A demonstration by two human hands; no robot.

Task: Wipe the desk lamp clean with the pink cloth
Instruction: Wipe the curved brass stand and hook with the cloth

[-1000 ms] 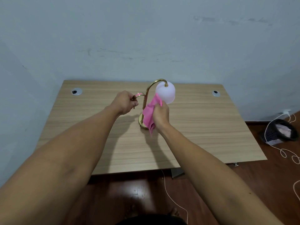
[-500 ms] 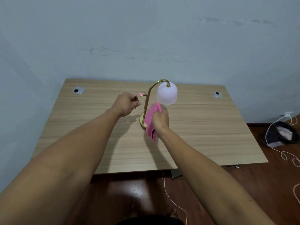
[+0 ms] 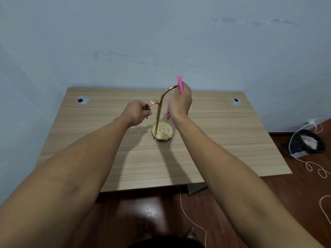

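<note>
Brass desk lamp [image 3: 158, 111] mid-frame on wooden desk [image 3: 223, 133].
Left hand [image 3: 137, 111] pinching side hook; right hand [image 3: 180, 102] clutching pink cloth [image 3: 179, 84] atop arch.

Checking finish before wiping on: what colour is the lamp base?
Shiny gold base with pink markings on top; head view.

The desk lamp [image 3: 162, 130] is shiny gold, its round base mirroring pink specks. The cloth [image 3: 179, 83] is bright pink. The desk [image 3: 223, 131] shows pale wood grain in fine streaks, the floor [image 3: 295, 194] glossy dark brown, the wall [image 3: 161, 42] pale grey-blue.
</note>
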